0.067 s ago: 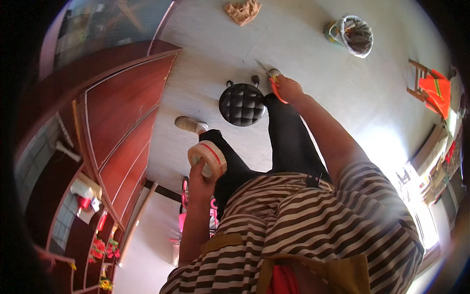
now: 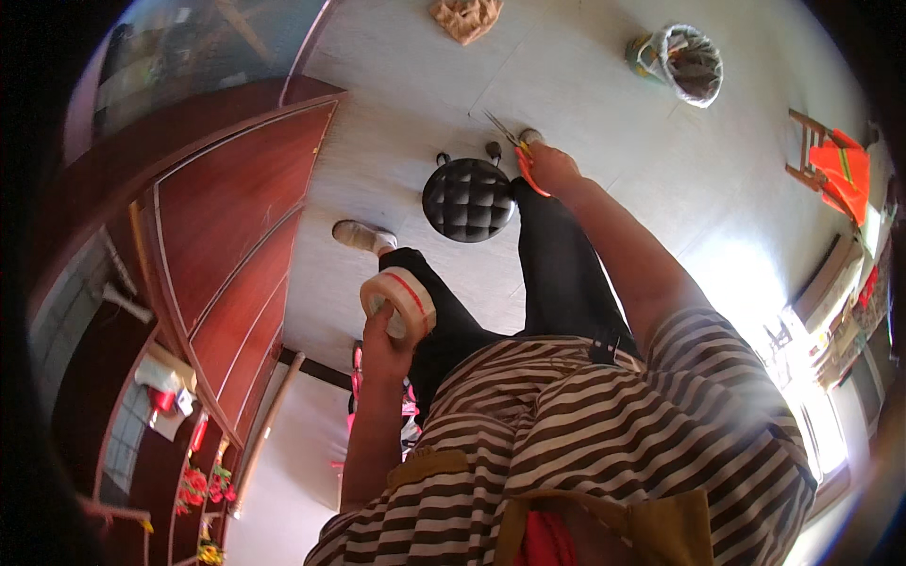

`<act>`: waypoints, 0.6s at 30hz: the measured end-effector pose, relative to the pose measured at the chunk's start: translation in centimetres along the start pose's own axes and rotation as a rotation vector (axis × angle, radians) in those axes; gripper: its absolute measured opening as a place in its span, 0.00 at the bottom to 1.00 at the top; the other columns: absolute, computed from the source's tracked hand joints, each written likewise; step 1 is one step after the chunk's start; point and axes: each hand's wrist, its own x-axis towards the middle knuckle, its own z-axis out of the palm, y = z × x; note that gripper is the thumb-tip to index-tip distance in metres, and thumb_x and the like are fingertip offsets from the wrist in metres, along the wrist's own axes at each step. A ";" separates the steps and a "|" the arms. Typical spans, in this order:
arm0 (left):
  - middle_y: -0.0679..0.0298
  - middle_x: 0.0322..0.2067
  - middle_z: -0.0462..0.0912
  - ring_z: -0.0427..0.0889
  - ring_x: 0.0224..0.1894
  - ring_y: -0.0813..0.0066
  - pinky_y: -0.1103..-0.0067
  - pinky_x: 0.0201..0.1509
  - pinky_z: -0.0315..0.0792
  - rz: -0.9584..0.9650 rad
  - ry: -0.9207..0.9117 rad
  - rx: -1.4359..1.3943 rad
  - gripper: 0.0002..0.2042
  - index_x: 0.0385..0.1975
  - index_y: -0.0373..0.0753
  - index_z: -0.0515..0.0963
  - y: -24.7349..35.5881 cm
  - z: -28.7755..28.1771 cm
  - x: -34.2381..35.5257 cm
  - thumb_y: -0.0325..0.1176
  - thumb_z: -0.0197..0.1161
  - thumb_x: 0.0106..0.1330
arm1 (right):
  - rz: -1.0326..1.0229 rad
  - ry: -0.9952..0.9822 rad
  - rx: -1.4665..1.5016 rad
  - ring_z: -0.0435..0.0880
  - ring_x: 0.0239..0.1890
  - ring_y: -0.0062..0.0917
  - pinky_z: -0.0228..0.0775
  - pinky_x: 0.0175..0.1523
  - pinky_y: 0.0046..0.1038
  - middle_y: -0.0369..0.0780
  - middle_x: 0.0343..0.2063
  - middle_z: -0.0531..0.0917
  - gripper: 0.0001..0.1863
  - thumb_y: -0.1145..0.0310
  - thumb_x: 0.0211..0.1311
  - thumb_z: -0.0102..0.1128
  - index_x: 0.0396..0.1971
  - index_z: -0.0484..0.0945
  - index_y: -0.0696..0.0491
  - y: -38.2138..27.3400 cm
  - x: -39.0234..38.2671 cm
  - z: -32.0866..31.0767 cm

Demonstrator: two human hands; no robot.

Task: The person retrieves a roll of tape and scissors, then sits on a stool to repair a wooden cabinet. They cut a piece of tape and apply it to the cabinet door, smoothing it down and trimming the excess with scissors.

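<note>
My left hand is closed on a wide roll of tape with a red stripe, held over my left thigh. My right hand grips orange-handled scissors, their blades pointing up and left. Below the hands, a round black tufted stool stands on the floor beside my right leg. My left foot, in a light shoe, is left of the stool.
A red-brown wooden cabinet runs along the left, with shelves holding flowers. A lined bin and crumpled brown material lie ahead. A chair with orange cloth stands at right, and something pink is behind my left arm.
The scissors' blades have shifted slightly left. My left foot and the tape roll appear a little higher and farther left in view.
</note>
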 end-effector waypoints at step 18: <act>0.57 0.62 0.77 0.79 0.64 0.61 0.62 0.70 0.75 -0.259 0.188 -0.695 0.31 0.72 0.37 0.65 -12.6 -14.4 27.0 0.32 0.66 0.69 | 0.258 -0.199 -0.005 0.86 0.52 0.54 0.79 0.53 0.50 0.53 0.47 0.87 0.27 0.50 0.63 0.72 0.51 0.74 0.53 -2.9 13.5 26.9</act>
